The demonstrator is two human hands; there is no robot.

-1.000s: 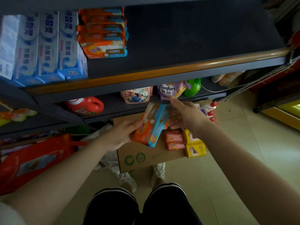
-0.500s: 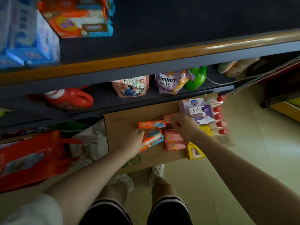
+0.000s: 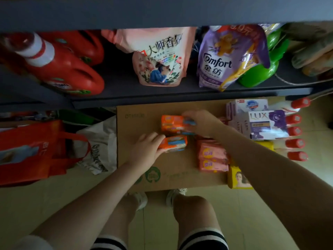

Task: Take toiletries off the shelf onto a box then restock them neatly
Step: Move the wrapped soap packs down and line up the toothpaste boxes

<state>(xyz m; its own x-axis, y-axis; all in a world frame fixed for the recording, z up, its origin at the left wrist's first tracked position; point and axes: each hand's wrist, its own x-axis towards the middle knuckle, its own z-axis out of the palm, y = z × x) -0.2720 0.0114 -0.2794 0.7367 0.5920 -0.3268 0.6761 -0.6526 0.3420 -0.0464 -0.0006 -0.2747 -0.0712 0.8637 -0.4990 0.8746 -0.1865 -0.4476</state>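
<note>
So the cardboard box (image 3: 144, 170) sits on tiled floor: three orange packs, left hand (image 3: 146, 149) gripping one (image 3: 173, 143), right hand (image 3: 201, 123) gripping two (image 3: 172, 124).

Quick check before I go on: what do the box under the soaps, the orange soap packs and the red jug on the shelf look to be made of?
Box: brown cardboard, matte, with printed recycling marks. Orange soap packs: probably glossy plastic or coated paper wrap; they catch light. Red jug: shiny moulded plastic with a built-in handle.
</note>
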